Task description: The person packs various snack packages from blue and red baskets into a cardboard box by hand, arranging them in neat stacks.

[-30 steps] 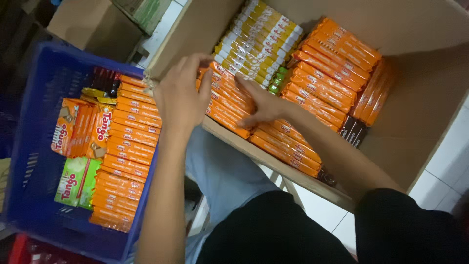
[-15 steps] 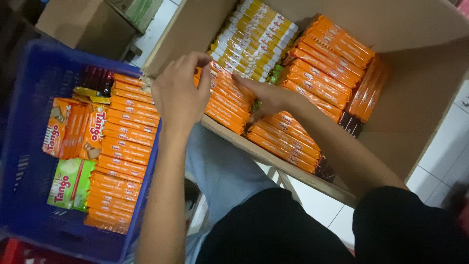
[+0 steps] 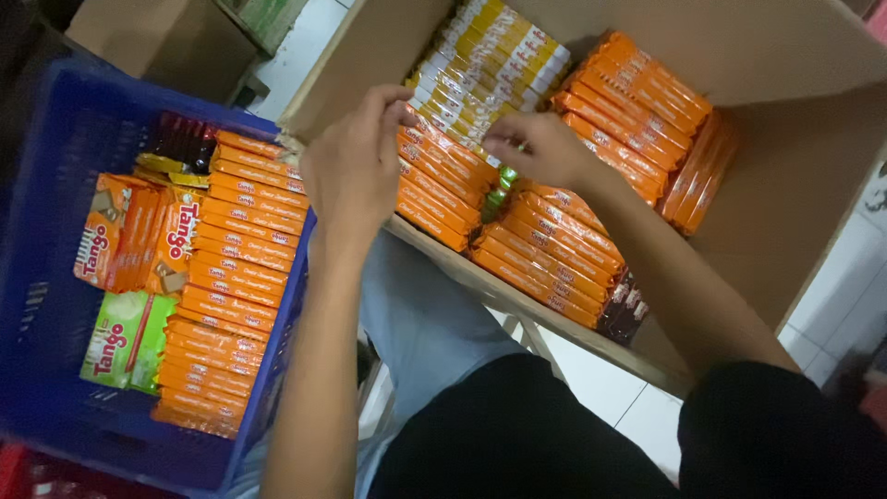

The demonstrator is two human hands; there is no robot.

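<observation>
My left hand [image 3: 354, 173] curls over the near-left end of a stack of orange snack packs [image 3: 442, 182] inside an open cardboard box [image 3: 795, 194]. At the far end of the same stack, my right hand [image 3: 538, 148] pinches with its fingertips, so the stack sits between both hands. A further row of orange packs [image 3: 554, 248] lies in the box under my right forearm. Yellow-and-white packs [image 3: 490, 57] and more orange packs [image 3: 637, 102] fill the back of the box.
A blue plastic crate [image 3: 55, 139] on the left holds a long row of orange packs [image 3: 236, 277], orange wafer bags [image 3: 139, 236], green bags [image 3: 125, 337] and dark red packs [image 3: 185, 139]. Another cardboard box [image 3: 152, 42] stands behind it. White floor tiles show below.
My right hand has slid from the near side of the stack up to its far end. My left hand has stayed on the stack's left end.
</observation>
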